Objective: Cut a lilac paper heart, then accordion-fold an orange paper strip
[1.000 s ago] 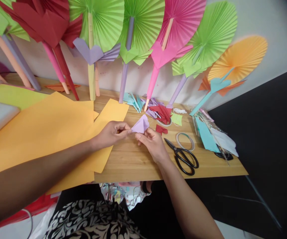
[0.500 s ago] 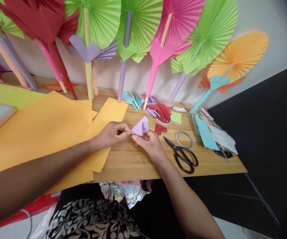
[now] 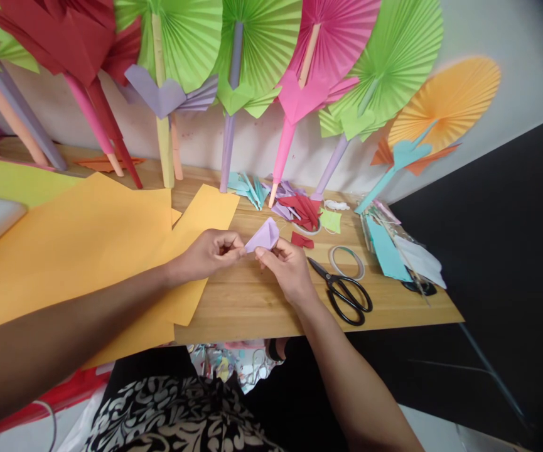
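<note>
Both of my hands hold a small folded piece of lilac paper [image 3: 264, 236] just above the wooden table [image 3: 262, 301]. My left hand [image 3: 209, 252] pinches its left corner with closed fingers. My right hand [image 3: 287, 267] grips its lower right edge between thumb and fingers. Large orange paper sheets [image 3: 78, 251] lie under my left forearm.
Black scissors [image 3: 344, 290] and a roll of tape [image 3: 346, 261] lie right of my right hand. Paper scraps [image 3: 299, 210] sit behind the hands, a pile of cut paper [image 3: 400, 254] at the far right. Pleated paper fans on sticks [image 3: 233, 56] lean along the wall.
The lilac paper and both hands have stayed almost in place, with my fingers shifting slightly on the paper. The camera has tilted a little.
</note>
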The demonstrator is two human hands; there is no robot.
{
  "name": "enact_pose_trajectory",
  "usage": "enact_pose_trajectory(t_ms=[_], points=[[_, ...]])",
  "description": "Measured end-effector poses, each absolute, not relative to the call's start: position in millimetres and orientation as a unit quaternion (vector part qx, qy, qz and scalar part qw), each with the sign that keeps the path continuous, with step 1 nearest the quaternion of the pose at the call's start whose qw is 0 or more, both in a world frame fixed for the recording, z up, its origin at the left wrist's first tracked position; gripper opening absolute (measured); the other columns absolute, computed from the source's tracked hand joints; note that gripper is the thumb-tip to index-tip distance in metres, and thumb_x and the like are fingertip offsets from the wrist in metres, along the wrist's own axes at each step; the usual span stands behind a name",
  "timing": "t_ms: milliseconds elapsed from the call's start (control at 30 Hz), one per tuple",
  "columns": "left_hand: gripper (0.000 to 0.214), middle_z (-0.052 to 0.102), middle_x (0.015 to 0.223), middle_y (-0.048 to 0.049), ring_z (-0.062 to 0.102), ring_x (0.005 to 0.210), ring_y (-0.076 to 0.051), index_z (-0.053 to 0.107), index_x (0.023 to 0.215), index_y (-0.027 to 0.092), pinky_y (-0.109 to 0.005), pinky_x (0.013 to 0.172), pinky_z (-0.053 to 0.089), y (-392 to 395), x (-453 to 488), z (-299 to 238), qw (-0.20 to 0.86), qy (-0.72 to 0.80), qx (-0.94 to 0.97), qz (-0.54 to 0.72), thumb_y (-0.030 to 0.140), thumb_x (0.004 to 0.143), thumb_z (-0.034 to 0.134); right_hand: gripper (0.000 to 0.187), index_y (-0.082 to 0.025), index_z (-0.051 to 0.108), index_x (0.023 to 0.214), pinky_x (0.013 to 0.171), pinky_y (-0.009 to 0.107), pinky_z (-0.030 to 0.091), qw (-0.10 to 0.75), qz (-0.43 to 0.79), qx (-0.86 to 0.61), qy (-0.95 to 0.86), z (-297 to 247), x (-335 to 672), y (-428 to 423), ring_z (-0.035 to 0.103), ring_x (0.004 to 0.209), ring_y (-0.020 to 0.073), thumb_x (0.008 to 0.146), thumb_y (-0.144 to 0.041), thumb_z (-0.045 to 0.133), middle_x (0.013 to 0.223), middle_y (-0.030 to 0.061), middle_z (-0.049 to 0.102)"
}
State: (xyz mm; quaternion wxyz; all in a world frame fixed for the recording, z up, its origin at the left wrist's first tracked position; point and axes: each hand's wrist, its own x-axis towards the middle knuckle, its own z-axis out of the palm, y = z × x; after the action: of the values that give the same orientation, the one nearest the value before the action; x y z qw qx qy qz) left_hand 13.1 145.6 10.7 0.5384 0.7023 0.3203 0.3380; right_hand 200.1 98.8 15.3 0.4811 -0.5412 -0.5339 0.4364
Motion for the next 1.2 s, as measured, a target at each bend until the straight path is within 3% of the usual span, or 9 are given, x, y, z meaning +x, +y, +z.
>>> enact_pose_trajectory(t_ms=[333, 533, 667, 867, 1067, 1200], points=[[0.030, 0.045, 0.059, 0.0030, 0.039, 0.056, -0.007, 0.051, 0.065, 0.015, -0.019, 0.053, 0.031, 151.1, 5.2, 6.5, 0.536, 0.336, 0.683, 0.366, 0.038, 0.079, 0.063, 0.027, -0.021, 0.060, 0.071, 0.057, 0.025, 0.047, 0.582, 0.433, -0.532, -0.437, 10.9, 219.1, 111.2, 0.053, 0.060, 0.0112, 0.074, -0.044, 0.073, 0.068, -0.0014, 0.061], [0.031, 0.047, 0.059, 0.0024, 0.041, 0.057, -0.008, 0.051, 0.063, 0.015, -0.019, 0.054, 0.032, 149.5, 6.1, 4.2, 0.514, 0.343, 0.697, 0.363, 0.038, 0.080, 0.062, 0.035, -0.020, 0.067, 0.103, 0.073, 0.029, 0.055, 0.593, 0.372, -0.506, -0.504, 8.4, 217.0, 106.4, 0.065, 0.099, 0.0195, 0.093, -0.052, 0.056, 0.110, 0.0094, 0.069], [0.028, 0.050, 0.061, 0.0019, 0.043, 0.057, -0.008, 0.053, 0.065, 0.015, -0.018, 0.054, 0.033, 147.7, 7.5, 2.6, 0.510, 0.341, 0.705, 0.355, 0.036, 0.080, 0.061, 0.034, -0.022, 0.063, 0.114, 0.085, 0.032, 0.055, 0.600, 0.390, -0.464, -0.522, 9.2, 214.4, 104.4, 0.064, 0.111, 0.0206, 0.093, -0.049, 0.060, 0.117, 0.0096, 0.068], [0.025, 0.052, 0.061, 0.0019, 0.044, 0.057, -0.008, 0.055, 0.066, 0.015, -0.017, 0.053, 0.034, 147.3, 9.2, 0.1, 0.506, 0.325, 0.716, 0.354, 0.034, 0.081, 0.061, 0.031, -0.023, 0.066, 0.104, 0.089, 0.033, 0.055, 0.540, 0.400, -0.490, -0.556, 7.5, 213.1, 105.4, 0.067, 0.099, 0.0190, 0.080, -0.041, 0.074, 0.110, 0.0064, 0.070], [0.036, 0.040, 0.058, 0.0045, 0.035, 0.055, -0.007, 0.052, 0.064, 0.015, -0.018, 0.051, 0.027, 146.7, 8.1, 5.3, 0.514, 0.322, 0.724, 0.330, 0.043, 0.086, 0.055, 0.008, -0.023, 0.070, 0.085, 0.098, 0.034, 0.049, 0.538, 0.393, -0.469, -0.580, 2.8, 213.4, 106.5, 0.064, 0.105, 0.0195, 0.076, -0.023, 0.070, 0.107, 0.0045, 0.067], [0.038, 0.040, 0.059, 0.0043, 0.036, 0.056, -0.008, 0.050, 0.064, 0.015, -0.019, 0.053, 0.027, 146.5, 8.4, 8.8, 0.518, 0.320, 0.725, 0.321, 0.044, 0.087, 0.054, 0.013, -0.025, 0.071, 0.079, 0.098, 0.032, 0.047, 0.546, 0.404, -0.447, -0.582, 3.8, 214.6, 106.4, 0.063, 0.108, 0.0187, 0.072, -0.014, 0.069, 0.107, 0.0030, 0.067]])
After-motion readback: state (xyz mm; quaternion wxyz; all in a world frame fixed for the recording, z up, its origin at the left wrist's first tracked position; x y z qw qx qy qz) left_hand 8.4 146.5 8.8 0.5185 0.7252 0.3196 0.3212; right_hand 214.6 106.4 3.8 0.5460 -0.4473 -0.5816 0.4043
